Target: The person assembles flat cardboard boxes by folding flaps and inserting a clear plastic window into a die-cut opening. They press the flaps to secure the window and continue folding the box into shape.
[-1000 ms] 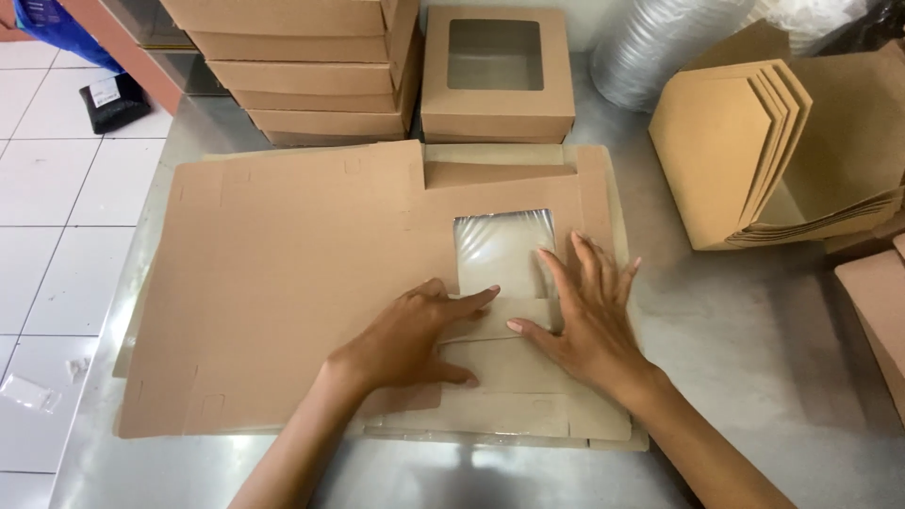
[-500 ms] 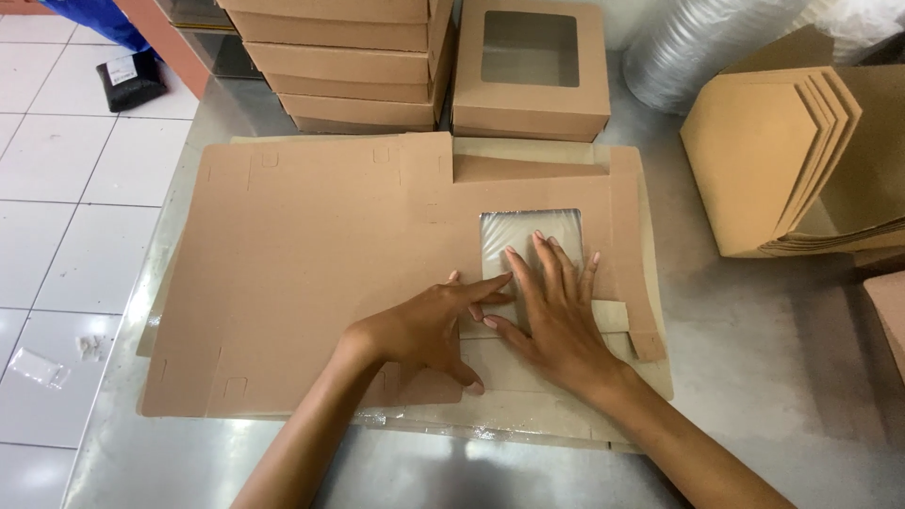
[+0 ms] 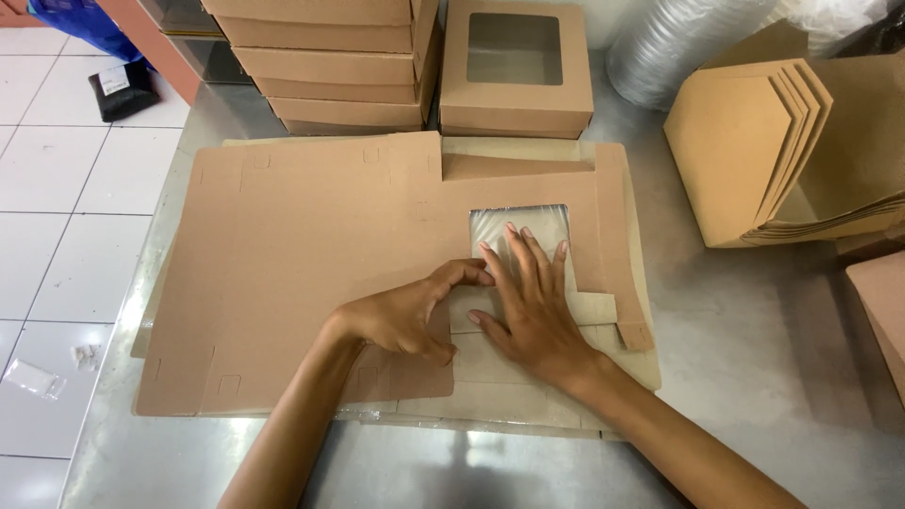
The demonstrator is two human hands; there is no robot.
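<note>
Flat, both hands [image 3: 471, 316] on brown windowed box blank [image 3: 311, 236]

head view | looks steeply down from above | close over steel table [image 3: 754, 377] | single view, nothing shared

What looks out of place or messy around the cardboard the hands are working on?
Little stands out. The flat cardboard sheets lie slightly fanned rather than squared, edges showing under the top one. A small clear plastic scrap lies on the tiled floor. Both hands, left and right, rest flat, nothing torn.
</note>
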